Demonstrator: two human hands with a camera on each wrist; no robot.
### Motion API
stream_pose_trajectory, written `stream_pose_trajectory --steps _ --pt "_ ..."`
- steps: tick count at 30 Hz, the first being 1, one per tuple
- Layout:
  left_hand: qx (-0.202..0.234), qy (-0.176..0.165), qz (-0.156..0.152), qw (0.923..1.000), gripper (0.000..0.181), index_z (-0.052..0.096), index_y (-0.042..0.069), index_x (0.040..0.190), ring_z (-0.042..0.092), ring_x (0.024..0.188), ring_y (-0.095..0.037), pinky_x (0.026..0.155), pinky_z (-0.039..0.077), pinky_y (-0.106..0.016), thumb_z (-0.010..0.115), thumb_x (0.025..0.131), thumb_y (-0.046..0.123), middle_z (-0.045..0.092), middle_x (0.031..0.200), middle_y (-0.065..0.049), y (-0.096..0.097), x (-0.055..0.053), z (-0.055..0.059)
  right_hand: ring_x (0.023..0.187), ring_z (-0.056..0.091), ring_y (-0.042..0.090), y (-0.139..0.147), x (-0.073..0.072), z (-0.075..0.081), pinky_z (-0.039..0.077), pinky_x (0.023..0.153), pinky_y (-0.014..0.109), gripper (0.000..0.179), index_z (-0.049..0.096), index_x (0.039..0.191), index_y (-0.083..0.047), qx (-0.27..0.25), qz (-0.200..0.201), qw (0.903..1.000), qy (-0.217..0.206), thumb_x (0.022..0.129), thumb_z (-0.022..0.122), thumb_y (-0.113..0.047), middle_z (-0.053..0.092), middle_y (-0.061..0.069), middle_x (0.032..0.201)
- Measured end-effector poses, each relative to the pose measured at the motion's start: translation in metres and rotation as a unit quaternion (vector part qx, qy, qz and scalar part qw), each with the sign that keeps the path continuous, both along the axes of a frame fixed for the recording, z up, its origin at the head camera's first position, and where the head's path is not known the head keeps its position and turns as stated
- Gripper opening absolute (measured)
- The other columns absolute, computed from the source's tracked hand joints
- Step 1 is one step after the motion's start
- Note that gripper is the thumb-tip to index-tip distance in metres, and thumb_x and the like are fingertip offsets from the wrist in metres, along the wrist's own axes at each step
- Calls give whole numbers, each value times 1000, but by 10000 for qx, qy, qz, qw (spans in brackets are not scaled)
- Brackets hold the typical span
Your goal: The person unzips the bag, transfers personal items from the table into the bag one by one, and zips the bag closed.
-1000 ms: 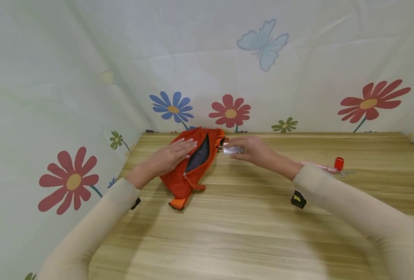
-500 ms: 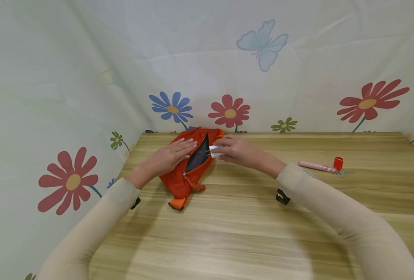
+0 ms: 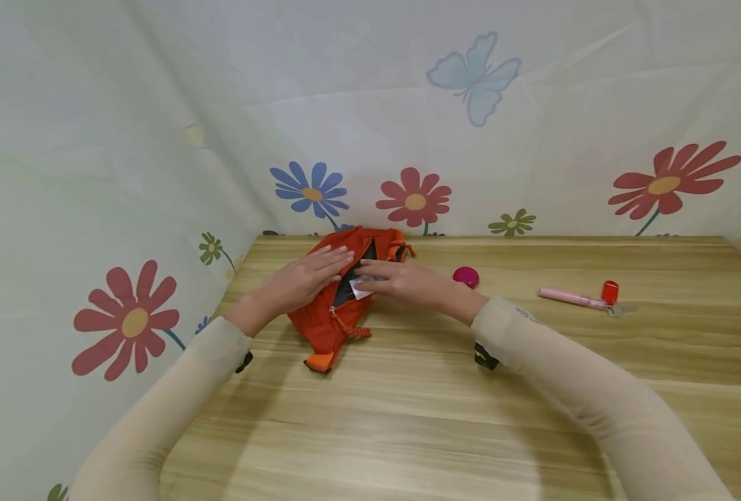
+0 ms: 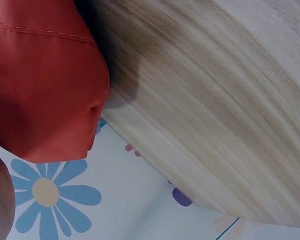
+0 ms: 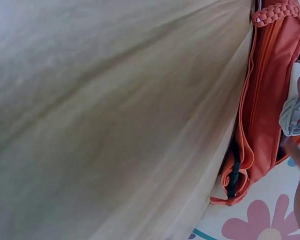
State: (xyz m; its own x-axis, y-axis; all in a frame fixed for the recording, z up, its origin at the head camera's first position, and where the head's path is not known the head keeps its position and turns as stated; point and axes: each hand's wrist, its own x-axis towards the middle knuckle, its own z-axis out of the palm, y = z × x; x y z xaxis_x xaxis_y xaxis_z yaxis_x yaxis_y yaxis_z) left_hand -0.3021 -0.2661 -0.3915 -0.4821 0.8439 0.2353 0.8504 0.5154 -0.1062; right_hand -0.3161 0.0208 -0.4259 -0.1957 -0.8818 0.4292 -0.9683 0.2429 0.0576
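A red-orange zippered waist bag [image 3: 323, 332] lies at the table's back left, its zip open on a dark inside. My left hand [image 3: 301, 282] rests on the bag's left side with straight fingers. At the mouth of the bag, my right hand [image 3: 408, 282] pinches a white plug-in charger [image 3: 360, 287], which is partly inside the opening. A coiled pale cable [image 5: 291, 116] is bundled against the charger in the right wrist view. The left wrist view shows one end of the bag [image 4: 50, 90] beside the table edge; little of that hand is visible there.
Right of the bag sits a round magenta object [image 3: 466, 277]. Farther right lie a pink pen-like tube [image 3: 570, 298], a small red item [image 3: 609, 291] and what looks like keys [image 3: 620, 311]. A flower-printed curtain [image 3: 552, 139] stands behind the table.
My right hand has moved left with the charger, from beside the bag into its opening. The magenta object has come into view behind it. My left hand has stayed in place.
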Motion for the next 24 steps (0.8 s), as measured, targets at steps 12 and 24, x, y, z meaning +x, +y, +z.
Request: stream_pose_trajectory --steps 12,24 --pt "133 -25 -1 9999 54 47 2 151 46 142 -29 116 37 -46 63 101 11 50 153 -13 0 -2 -3 120 54 29 3 4 -15 53 100 39 50 63 135 -11 -743 -419 9923 -900 88 79 -3 55 19 134" --pt "237 -34 13 9997 53 47 0 151 45 143 -30 116 36 -48 63 101 9 49 153 -14 1 -3 -4 107 62 22 -5 6 -7 55 97 34 33 70 122 -5 -954 -887 9907 -395 91 77 -11 69 9 113"
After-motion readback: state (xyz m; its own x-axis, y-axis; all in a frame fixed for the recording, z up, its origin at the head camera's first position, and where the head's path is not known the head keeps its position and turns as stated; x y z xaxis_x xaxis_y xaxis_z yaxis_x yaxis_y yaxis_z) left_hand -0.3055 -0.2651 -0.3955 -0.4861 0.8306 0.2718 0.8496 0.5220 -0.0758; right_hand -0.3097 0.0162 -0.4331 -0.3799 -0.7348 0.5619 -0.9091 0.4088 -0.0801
